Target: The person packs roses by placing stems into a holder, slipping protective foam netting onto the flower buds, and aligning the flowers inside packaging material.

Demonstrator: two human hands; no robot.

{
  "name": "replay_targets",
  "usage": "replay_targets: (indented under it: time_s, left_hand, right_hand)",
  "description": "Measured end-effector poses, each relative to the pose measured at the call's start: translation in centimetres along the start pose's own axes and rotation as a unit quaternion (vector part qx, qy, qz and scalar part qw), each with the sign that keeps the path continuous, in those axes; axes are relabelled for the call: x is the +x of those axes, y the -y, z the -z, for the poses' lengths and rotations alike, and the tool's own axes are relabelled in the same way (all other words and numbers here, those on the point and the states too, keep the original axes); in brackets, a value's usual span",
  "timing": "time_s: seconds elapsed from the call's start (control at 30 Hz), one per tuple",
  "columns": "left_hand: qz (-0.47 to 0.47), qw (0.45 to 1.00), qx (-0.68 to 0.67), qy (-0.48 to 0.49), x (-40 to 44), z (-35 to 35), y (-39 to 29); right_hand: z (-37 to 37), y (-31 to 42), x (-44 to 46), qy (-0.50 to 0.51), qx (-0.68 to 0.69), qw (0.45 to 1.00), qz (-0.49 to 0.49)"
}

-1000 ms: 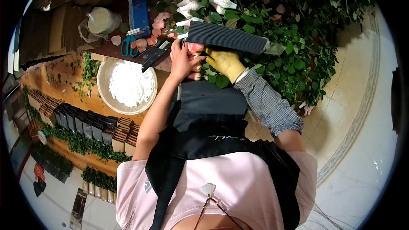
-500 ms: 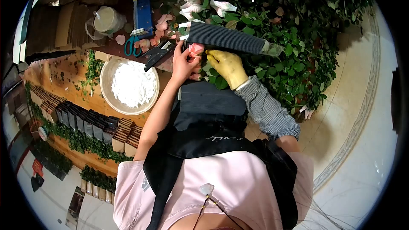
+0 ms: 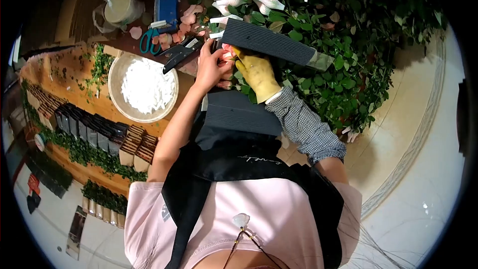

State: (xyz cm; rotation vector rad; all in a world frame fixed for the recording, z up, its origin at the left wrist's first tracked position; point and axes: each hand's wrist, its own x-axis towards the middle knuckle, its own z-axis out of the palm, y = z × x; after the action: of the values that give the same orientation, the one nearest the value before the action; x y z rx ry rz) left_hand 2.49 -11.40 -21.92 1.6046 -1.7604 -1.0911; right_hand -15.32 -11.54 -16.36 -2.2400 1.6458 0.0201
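A pink rose (image 3: 228, 48) sits between my two hands, below the dark ribbed board (image 3: 269, 41). My bare left hand (image 3: 209, 69) is closed, its fingers and thumb curled against the bloom. Beside the thumb shows a small white piece (image 3: 227, 55), too small to name. In a yellow glove, my right hand (image 3: 255, 73) closes its fingertips on the rose's right side; the stem is hidden. More pink blooms (image 3: 225, 80) lie just under my left hand. White net-sleeved roses (image 3: 232, 1) are lined up beyond the board.
A bowl of white pieces (image 3: 112, 87) stands to the left. Near it lie a black stapler-like tool (image 3: 181, 55), teal scissors (image 3: 148, 41), loose petals (image 3: 188, 17) and a lidded cup (image 3: 119, 9). Leafy stems (image 3: 348, 74) spread right. A second ribbed pad (image 3: 241, 112) lies before my apron.
My gloved right hand has moved left and up, from beside the rose onto it. My left hand's fingers have closed in on the bloom, and the white piece now shows. The whole view has shifted slightly.
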Motion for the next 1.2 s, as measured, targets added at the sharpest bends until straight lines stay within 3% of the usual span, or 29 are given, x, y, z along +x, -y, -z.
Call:
replay_targets:
  time_s: [0.07,0.17,0.27,0.37,0.5,0.57,0.67,0.8,0.83,0.9,0.93,1.0,1.07,1.1,1.2]
  left_hand:
    - [-0.006,0.999,-0.035,0.013,0.1,1.0,0.3]
    - [0.014,0.994,-0.106,-0.029,-0.5,4.5,-0.6]
    - [0.095,0.979,-0.161,-0.085,-2.0,8.3,-2.1]
    - [0.179,0.952,-0.248,0.032,-3.3,8.5,-2.4]
    - [0.168,0.875,-0.34,0.3,-2.1,3.7,-2.4]
    - [0.137,0.899,-0.254,0.331,-1.4,2.0,-2.8]
    - [0.098,0.918,-0.168,0.345,-0.5,0.4,-1.8]
    - [0.074,0.919,-0.162,0.352,-0.4,-0.6,-0.5]
    - [0.071,0.917,-0.175,0.351,-0.5,-0.6,-0.4]
    - [0.067,0.915,-0.195,0.347,-0.5,-0.6,-0.1]
    - [0.067,0.914,-0.204,0.345,-0.6,-0.7,0.0]
    - [0.068,0.912,-0.217,0.342,-0.8,-0.8,0.2]
    - [0.065,0.911,-0.225,0.338,-0.8,-1.3,0.4]
    - [0.069,0.911,-0.228,0.337,-1.1,-1.5,0.4]
    - [0.061,0.91,-0.233,0.338,-0.8,-1.6,0.7]
  right_hand:
    - [0.0,0.1,-0.6,-0.04,0.037,0.997,0.052]
    - [-0.8,-0.7,-0.7,-0.017,0.116,0.993,-0.032]
    - [-1.2,-1.5,-1.1,-0.129,0.16,0.979,-0.001]
    - [-0.7,-0.8,-0.6,-0.073,0.076,0.994,0.035]
    - [0.6,-0.4,0.0,0.02,0.016,0.999,0.032]
    - [1.2,-0.1,0.2,0.084,0.015,0.996,-0.019]
    - [3.0,-0.3,-0.5,0.02,0.123,0.991,0.05]
    - [12.4,2.5,-1.0,0.016,0.348,0.93,0.115]
    - [13.8,3.1,-0.7,-0.073,0.297,0.94,0.148]
    - [14.7,3.4,0.2,-0.101,0.2,0.967,0.12]
    - [14.1,3.2,0.7,-0.038,0.154,0.986,0.058]
    - [11.8,1.8,1.9,0.035,0.024,0.999,0.026]
    - [13.4,1.7,4.4,0.14,0.087,0.985,0.048]
    - [15.5,2.7,6.2,0.153,0.187,0.967,0.082]
    - [22.7,7.8,14.7,-0.109,0.262,0.934,0.217]
